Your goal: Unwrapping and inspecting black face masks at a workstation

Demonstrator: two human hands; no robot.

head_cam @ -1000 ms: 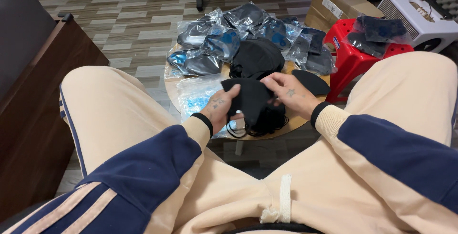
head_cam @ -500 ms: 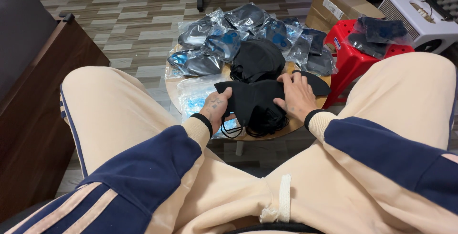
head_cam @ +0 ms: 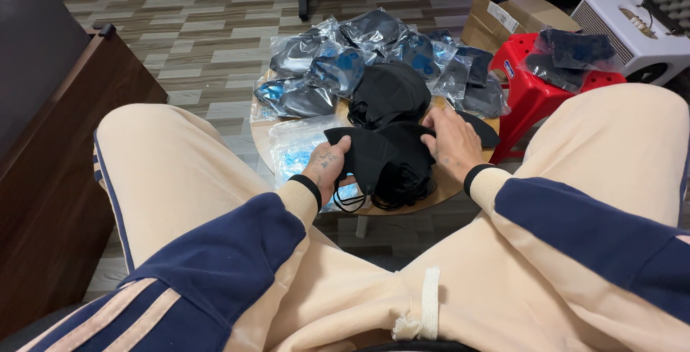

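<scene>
A black mask [head_cam: 359, 152] is now pinched flat in the left hand [head_cam: 327, 165], at nine o'clock of the pile [head_cam: 402, 169]; the right hand [head_cam: 451, 140], opened since, is pressed onto the pile at three o'clock.

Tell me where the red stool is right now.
In the head view, the red stool stands on the floor right of the round table, just beyond the right hand, with bagged masks on top.
</scene>
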